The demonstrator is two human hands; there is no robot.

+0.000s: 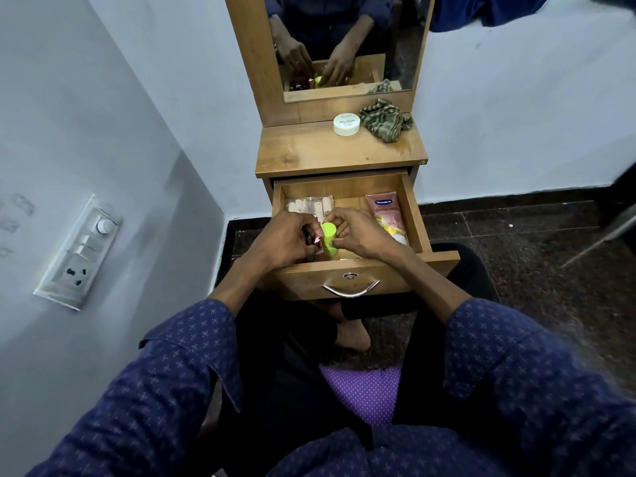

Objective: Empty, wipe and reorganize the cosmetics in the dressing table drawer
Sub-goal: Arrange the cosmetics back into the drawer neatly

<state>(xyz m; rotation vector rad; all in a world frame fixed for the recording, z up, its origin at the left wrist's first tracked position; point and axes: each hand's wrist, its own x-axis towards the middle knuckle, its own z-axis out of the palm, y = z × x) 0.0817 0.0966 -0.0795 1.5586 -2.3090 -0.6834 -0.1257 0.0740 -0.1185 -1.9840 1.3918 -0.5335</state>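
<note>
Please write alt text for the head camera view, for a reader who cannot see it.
Both hands, left hand and right hand, meet at a green bottle in the open drawer, beside a pink tube. On the tabletop sit a white jar and a cloth.

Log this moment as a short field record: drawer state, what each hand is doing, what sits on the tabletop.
drawer: open wooden drawer, cosmetics inside
right hand: right hand touching upright lime-green plastic bottle
left hand: left hand holding small pink-capped items; exact grip unclear
drawer right side: pink lotion tube lying flat
tabletop: round white jar, crumpled green striped cloth
</note>
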